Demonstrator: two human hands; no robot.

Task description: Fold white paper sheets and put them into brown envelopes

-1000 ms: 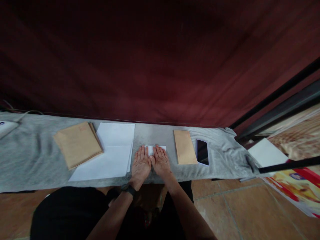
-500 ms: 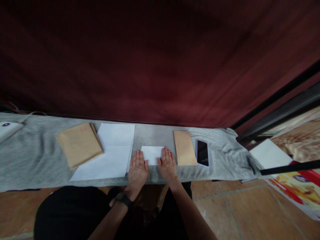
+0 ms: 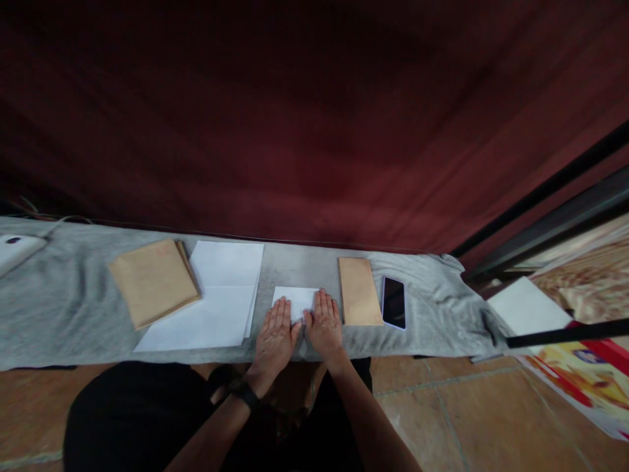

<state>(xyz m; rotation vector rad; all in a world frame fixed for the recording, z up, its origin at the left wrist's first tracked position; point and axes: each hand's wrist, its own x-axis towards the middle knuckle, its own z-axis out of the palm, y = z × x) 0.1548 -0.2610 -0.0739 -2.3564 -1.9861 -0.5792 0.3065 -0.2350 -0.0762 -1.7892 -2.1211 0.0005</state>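
Note:
A small white piece of paper [image 3: 301, 297], seemingly folded, lies on the grey cloth between my hands. My left hand [image 3: 275, 334] rests flat on its left part, fingers stretched out and pointing away from me. On the right part my right hand [image 3: 325, 326] lies flat in the same manner, thumb toward the paper's middle. Both palms hide the paper's lower corners. Just right of my right hand is a brown envelope [image 3: 361, 292]. Larger white sheets [image 3: 228, 269] with a crease lie to the left of my left hand.
A stack of brown envelopes [image 3: 154, 282] overlaps the white sheets. A phone [image 3: 394, 303] lies right of the single envelope, and a white device [image 3: 17, 251] with a cable at far left. Grey cloth [image 3: 73, 295] covers the narrow surface. A dark red curtain [image 3: 295, 164] hangs behind.
My left hand has slid right, farther onto the small paper, and its thumb is now closer to my right thumb. My right hand stays flat at the paper's right side.

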